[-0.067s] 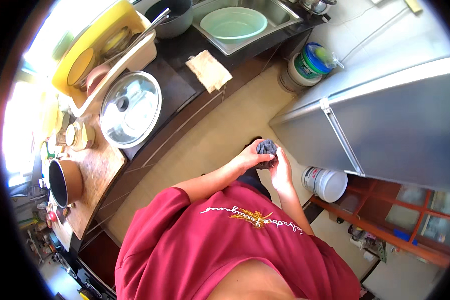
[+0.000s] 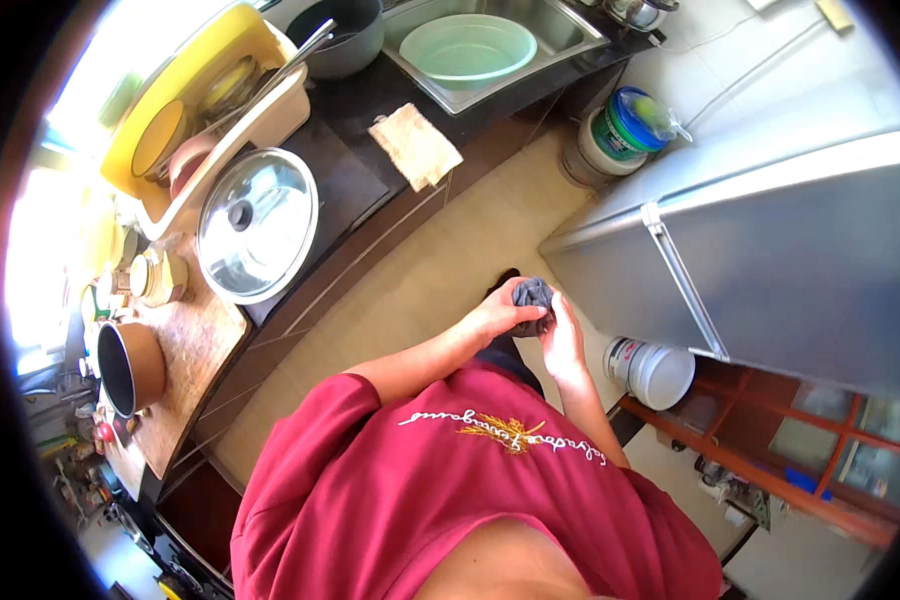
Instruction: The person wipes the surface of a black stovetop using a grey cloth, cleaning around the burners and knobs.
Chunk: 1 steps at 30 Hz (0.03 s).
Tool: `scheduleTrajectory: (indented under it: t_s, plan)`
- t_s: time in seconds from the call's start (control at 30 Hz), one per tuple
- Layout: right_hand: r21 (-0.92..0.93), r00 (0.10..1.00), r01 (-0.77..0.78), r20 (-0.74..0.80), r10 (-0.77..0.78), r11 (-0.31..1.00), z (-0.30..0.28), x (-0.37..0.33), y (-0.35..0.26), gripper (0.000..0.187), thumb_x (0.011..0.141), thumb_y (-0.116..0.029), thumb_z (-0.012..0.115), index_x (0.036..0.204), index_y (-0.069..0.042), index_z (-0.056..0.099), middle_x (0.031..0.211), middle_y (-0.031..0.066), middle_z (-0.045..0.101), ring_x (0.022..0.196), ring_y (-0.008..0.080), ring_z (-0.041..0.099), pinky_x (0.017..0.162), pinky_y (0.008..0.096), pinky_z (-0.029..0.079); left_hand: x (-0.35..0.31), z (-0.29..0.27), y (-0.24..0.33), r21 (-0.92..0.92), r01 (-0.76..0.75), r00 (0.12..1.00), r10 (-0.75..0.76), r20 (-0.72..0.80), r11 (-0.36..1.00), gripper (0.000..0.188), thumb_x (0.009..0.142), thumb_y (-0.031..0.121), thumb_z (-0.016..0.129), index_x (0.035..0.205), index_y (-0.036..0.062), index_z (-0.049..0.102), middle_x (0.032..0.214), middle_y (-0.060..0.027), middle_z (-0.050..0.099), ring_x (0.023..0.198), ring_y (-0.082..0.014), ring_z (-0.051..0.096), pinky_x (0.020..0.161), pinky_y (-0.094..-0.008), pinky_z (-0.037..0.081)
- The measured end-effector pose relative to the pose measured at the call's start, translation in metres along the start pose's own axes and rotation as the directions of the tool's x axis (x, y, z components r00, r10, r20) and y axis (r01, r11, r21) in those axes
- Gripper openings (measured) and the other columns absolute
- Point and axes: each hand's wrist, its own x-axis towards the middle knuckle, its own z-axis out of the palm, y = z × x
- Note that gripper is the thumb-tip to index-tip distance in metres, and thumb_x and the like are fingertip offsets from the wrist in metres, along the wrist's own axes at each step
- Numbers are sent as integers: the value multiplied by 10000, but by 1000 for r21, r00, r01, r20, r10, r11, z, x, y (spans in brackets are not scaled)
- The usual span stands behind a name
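A crumpled dark grey cloth point(image 2: 532, 297) is bunched up in front of my body. My left hand point(image 2: 498, 312) wraps it from the left, with the thumb lying across its near side. From the other side my right hand point(image 2: 562, 338) presses against it, fingers closed along its right edge. Both hands hold the same bundle above the floor, and its underside is hidden by them.
At left, the dark counter carries a glass lid point(image 2: 258, 226), a yellow dish rack point(image 2: 155, 95), a brown pot point(image 2: 148, 366) and a beige cloth point(image 2: 416, 148). A green basin point(image 2: 467, 48) sits in the sink. Right: fridge point(image 2: 770, 250), white bucket point(image 2: 660, 374), stacked tubs point(image 2: 610, 140).
The whole view has shifted very slightly. Both hands stay on the bunched cloth with hardly any visible movement.
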Motion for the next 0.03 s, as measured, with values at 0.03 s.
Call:
scheduleTrajectory:
  t_s: [0.03]
  plan:
    - [-25,1000,-6,16,6,1000,-3,24,-10,433,953,-366,409,1273,-78,455,1183,53,540,1075,170,519,907,325,414,18,-3,12,-23,17,1000,-18,-9,1000,653,745,197,737,1264,-13,401,1094,-87,565,1034,-169,532,920,-293,414]
